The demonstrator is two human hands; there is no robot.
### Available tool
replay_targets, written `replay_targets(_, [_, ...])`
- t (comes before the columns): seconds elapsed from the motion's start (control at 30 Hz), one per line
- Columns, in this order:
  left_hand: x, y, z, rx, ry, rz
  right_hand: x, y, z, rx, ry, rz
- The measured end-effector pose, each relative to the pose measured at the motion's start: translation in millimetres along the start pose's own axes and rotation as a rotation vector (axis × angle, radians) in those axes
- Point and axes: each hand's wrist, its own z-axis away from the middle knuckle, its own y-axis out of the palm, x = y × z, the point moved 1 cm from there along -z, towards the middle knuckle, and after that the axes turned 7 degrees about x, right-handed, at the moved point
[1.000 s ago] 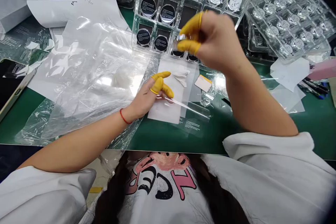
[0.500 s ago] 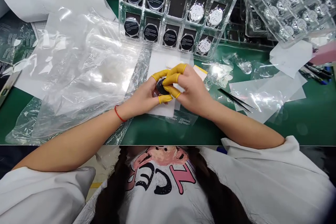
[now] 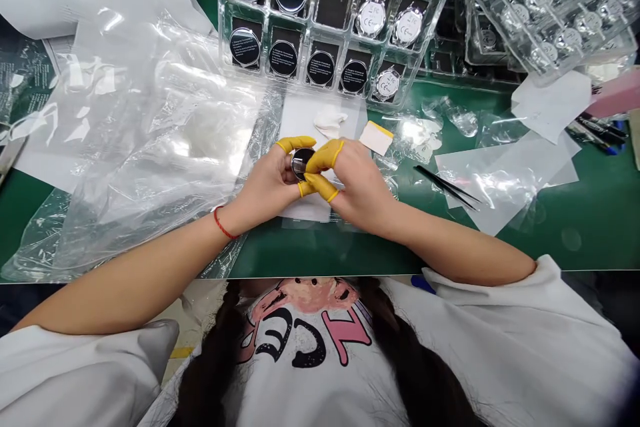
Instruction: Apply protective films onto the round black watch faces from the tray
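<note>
The left hand and right hand are closed on a round black disc, pinching its rim between yellow finger cots (so bare skin stays off its face), above a white sheet on the green desk. The clear tray just beyond holds six black discs and three whole silver discs.

Yellow finger cots, red wrist cord, probably string, white T-shirt
</note>
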Motion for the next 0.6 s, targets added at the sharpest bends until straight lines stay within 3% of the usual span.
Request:
replay_targets(0.07, [0, -0.7, 0, 0.006, -0.007, 0.016, -17, -20, 2, -0.068, 0.061, 0.007])
replay_targets(0.17, [3, -0.8, 0, 0.027, 0.004, 0.065, -71, -62, 11, -0.255, 0.427, 0.094])
replay_targets(0.23, [5, -0.2, 1, 0.046, 0.015, 0.083, -106, -80, 19, -0.145, 0.8, 0.251])
replay_targets(0.27, [5, 0.3, 1, 0.059, 0.019, 0.086, -117, -83, 21, -0.135, 0.865, 0.337])
replay_targets(0.33, [6, 1.5, 1, 0.087, 0.023, 0.085, -123, -75, 19, -0.149, 0.729, 0.415])
replay_targets(0.4, [6, 2.6, 1, 0.1, 0.018, 0.088, -114, -51, 7, -0.13, 0.403, 0.36])
replay_targets(0.47, [3, 3.2, 1, 0.09, 0.0, 0.1, -103, -23, -10, -0.017, 0.178, 0.266])
replay_targets(0.53, [-1, 3.2, 2, 0.068, -0.034, 0.111, -95, -4, -23, 0.065, 0.111, 0.227])
replay_targets(0.6, [-4, 2.3, 2, 0.03, -0.053, 0.118, -86, 1, -28, 0.075, 0.104, 0.194])
